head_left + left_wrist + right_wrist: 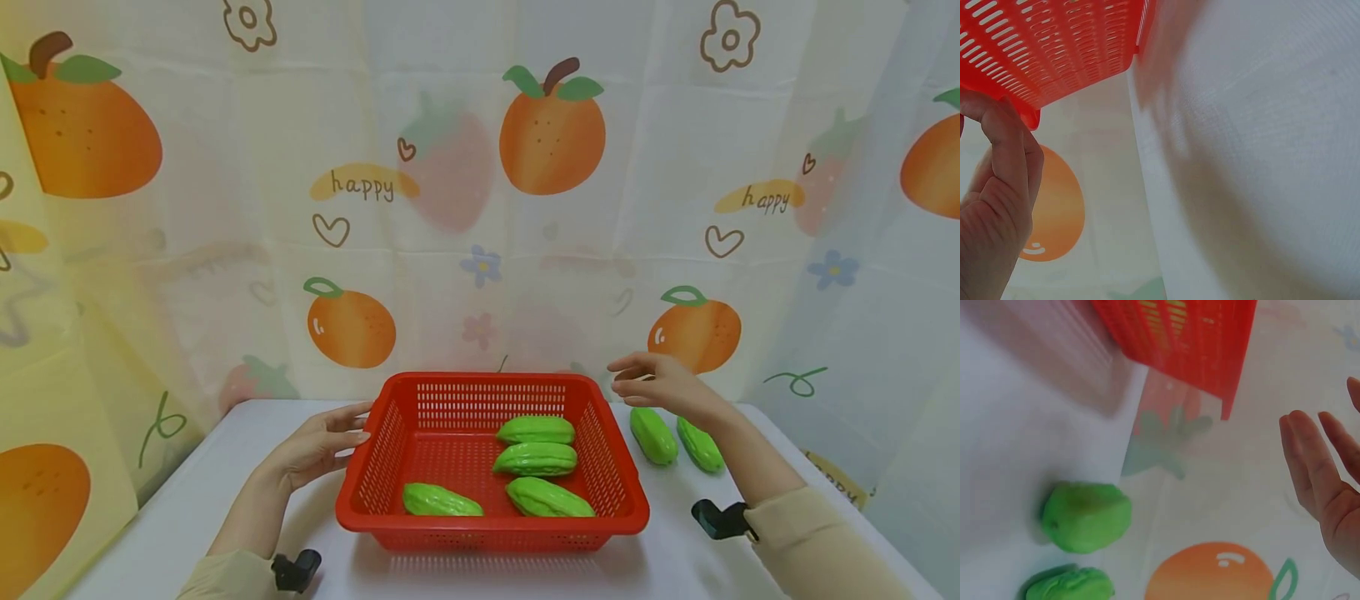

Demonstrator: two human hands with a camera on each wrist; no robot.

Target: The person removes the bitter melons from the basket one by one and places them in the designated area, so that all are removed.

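A red plastic basket (491, 523) with slotted walls stands on the white table. Several bright green, ridged bitter melons (536, 459) lie in it, mostly toward its right side. At the left rim, my left hand (318, 446) holds the edge with bent fingers; in the left wrist view the fingertips are partly hidden at the rim. My right hand (660, 385) is raised beyond the basket's right rim, its fingers loosely extended and holding nothing. Below it, two more bitter melons lie on the table, a nearer one (654, 436) and one farther right (701, 446).
The white tabletop (300, 542) extends on both sides of the basket. Behind it hangs a pale curtain (450, 292) printed with fruit, flowers and hearts. Each wrist carries a small black device, one on the left (297, 571) and one on the right (718, 519).
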